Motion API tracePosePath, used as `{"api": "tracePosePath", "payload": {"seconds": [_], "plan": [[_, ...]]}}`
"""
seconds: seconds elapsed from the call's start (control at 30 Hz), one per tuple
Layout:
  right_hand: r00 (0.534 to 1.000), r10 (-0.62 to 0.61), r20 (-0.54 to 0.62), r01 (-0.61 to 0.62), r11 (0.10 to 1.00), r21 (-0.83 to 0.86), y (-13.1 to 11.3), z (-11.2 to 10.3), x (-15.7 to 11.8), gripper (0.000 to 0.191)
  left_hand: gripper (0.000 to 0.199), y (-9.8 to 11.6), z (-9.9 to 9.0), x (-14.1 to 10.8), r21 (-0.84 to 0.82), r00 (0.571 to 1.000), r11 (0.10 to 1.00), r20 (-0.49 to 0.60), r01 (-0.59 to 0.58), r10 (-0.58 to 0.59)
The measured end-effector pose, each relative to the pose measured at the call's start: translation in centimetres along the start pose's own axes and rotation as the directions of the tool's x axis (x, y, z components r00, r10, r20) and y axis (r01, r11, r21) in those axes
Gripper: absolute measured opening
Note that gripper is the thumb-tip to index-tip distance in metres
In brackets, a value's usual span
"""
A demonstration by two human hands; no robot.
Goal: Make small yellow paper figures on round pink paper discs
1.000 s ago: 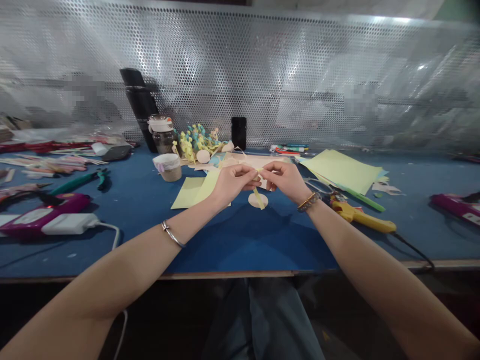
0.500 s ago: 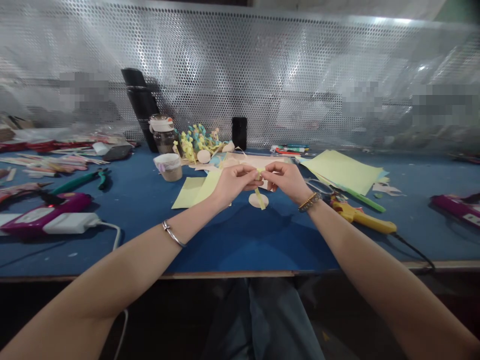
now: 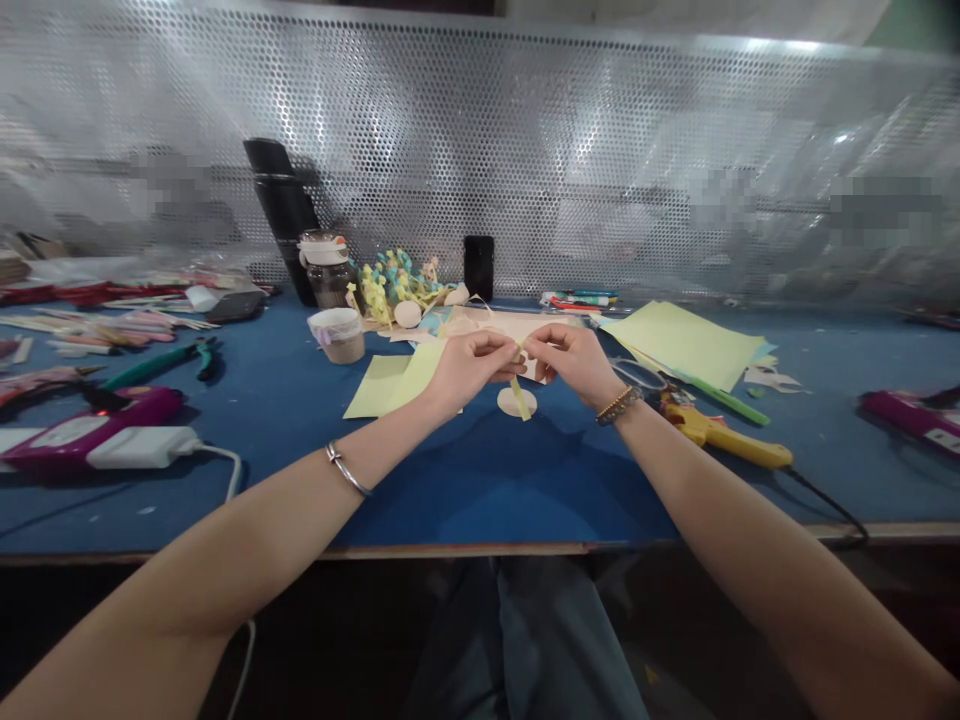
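Observation:
Between my two hands is a narrow yellow paper strip point(image 3: 520, 398), its lower end hanging free. My left hand point(image 3: 480, 362) pinches it between thumb and finger. From the other side my right hand point(image 3: 568, 358) pinches the same strip, the fingertips of both hands almost touching. Part of the strip is hidden by the fingers. Just below, a pale round disc point(image 3: 510, 402) lies on the blue table. Yellow paper sheets point(image 3: 379, 385) lie beside my left hand, partly under the wrist.
A yellow glue gun point(image 3: 731, 438), scissors point(image 3: 641, 373) and a green cutter point(image 3: 724, 400) lie at right near yellow paper point(image 3: 686, 340). At left are pliers point(image 3: 154, 366), a purple power strip point(image 3: 97, 425) and a small cup point(image 3: 337, 335). A phone point(image 3: 478, 267) stands behind, near paper flowers point(image 3: 397, 285).
Both hands stay in nearly the same place with the yellow strip between them. Only the fingertips have shifted slightly.

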State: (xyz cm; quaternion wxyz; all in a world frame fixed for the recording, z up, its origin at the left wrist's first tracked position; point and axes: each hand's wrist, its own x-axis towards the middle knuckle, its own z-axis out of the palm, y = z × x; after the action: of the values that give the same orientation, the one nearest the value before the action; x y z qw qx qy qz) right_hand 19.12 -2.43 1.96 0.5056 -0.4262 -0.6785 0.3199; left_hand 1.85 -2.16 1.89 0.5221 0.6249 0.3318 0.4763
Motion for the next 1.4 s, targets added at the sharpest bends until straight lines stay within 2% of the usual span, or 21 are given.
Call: {"api": "tracePosePath", "payload": {"seconds": [0.2,0.33,0.63,1.23,1.4], "plan": [[1.000,-0.012,0.006,0.012,1.000,0.002,-0.03,0.10,0.02,0.027,0.018,-0.12,-0.09,0.17,0.004,1.000,1.000,-0.015,0.002,-0.002],[0.999,0.030,-0.019,-0.029,0.996,0.083,0.05,-0.06,0.19,0.032,0.016,-0.17,-0.17,0.31,-0.002,0.999,1.000,-0.033,0.016,-0.016],[0.997,0.071,0.018,-0.073,0.990,0.125,0.20,-0.09,0.16,0.027,0.016,-0.20,-0.15,0.29,-0.005,0.999,1.000,-0.031,0.023,-0.023],[0.996,0.084,0.043,-0.089,0.987,0.132,-0.15,0.03,0.05,0.035,0.017,0.05,-0.06,0.12,0.005,0.998,1.000,-0.055,-0.002,0.003],[1.000,0.020,0.001,-0.020,1.000,0.024,-0.13,-0.02,-0.07,0.026,0.016,-0.08,-0.09,0.19,-0.017,0.999,1.000,-0.034,-0.023,0.022]]}}
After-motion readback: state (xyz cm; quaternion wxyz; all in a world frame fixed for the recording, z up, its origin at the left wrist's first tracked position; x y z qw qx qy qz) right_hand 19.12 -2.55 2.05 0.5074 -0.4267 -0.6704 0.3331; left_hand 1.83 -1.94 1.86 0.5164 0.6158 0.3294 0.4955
